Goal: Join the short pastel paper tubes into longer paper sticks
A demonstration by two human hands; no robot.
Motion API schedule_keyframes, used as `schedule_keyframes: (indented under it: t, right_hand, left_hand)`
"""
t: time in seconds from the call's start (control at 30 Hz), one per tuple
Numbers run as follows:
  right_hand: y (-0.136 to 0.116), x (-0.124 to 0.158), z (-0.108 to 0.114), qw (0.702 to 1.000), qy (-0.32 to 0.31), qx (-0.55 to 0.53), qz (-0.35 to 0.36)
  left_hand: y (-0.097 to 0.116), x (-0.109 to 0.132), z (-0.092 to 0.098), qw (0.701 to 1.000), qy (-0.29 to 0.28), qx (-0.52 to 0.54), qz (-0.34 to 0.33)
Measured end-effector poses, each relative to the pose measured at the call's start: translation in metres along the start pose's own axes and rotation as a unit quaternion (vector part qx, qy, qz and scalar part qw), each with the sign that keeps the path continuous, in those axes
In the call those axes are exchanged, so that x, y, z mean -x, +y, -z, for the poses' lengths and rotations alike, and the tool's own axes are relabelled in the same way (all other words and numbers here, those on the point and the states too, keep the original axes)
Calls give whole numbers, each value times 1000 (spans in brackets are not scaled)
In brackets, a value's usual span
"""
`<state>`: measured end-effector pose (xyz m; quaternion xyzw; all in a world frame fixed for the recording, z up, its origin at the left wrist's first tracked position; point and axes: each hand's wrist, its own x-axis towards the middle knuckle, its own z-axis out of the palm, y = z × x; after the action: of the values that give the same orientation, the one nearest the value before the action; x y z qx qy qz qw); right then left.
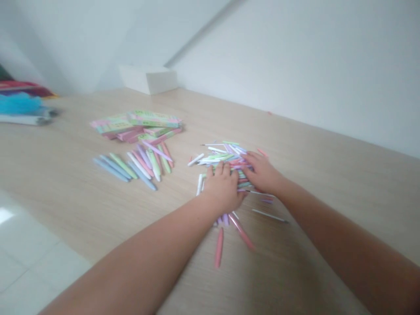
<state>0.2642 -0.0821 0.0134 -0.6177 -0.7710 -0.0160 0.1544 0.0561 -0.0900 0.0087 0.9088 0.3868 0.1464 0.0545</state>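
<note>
Since both the left hand (223, 188) and right hand (262, 173) are palm-down on a messy heap of pastel pen parts (216, 160), I honestly can't tell if either's gripping any. Heap's well in from the table's (328, 166) back edge. Pens (140, 165) and printed cartons (154, 118) sit leftward, white box (147, 81) near that back edge.

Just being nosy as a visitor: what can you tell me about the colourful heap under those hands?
The heap is a loose tangle of slim, pen-like pieces in white, pale green, pink, purple and blue, plastic by their look. It lies on a wood-look tabletop, its pieces pointing various ways, some straying past its edges. The left hand and right hand touch it and cover part of it; blur hides finer detail.
</note>
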Motion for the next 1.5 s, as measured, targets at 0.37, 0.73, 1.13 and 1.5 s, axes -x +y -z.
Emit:
schedule_keyframes:
  t: [0.37, 0.73, 1.13, 1.5]
  right_hand:
    - [15, -10, 1, 998, -30, -34, 40]
    - [52, -118, -6, 992, -51, 17, -112]
    - [17, -172, -12, 975, -181, 104, -81]
    - [-13, -150, -6, 990, -104, 81, -49]
  left_hand:
    - [-7, -9, 2, 999, 23, 18, 13]
    - [-5, -14, 5, 999, 4, 48, 15]
    - [-3, -16, 1, 999, 6, 51, 13]
    - [-5, -15, 2, 998, 1, 57, 11]
